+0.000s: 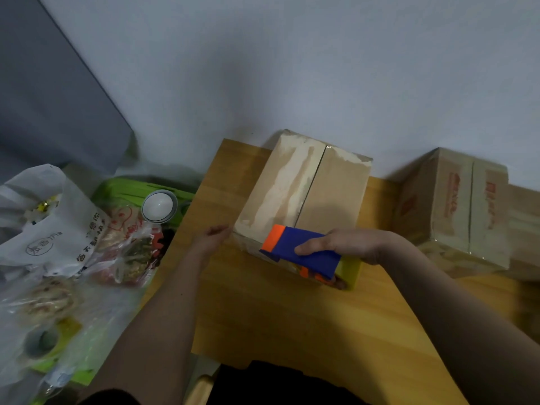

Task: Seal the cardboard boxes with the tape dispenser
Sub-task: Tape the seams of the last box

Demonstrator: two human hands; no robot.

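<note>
A brown cardboard box (306, 188) with closed flaps and a centre seam stands on the wooden table (292, 311), against the wall. My right hand (344, 244) grips a blue and orange tape dispenser (301, 249) pressed at the box's near top edge, over the seam. My left hand (211, 236) rests against the box's near left corner, fingers curled, holding nothing. A second cardboard box (455, 206) with red print sits at the right end of the table.
Left of the table lie white and clear plastic bags (58, 244) of food, a green tray (125, 188) and a white-lidded cup (159, 206). A grey panel (52, 97) leans at the far left. The wall runs right behind the boxes.
</note>
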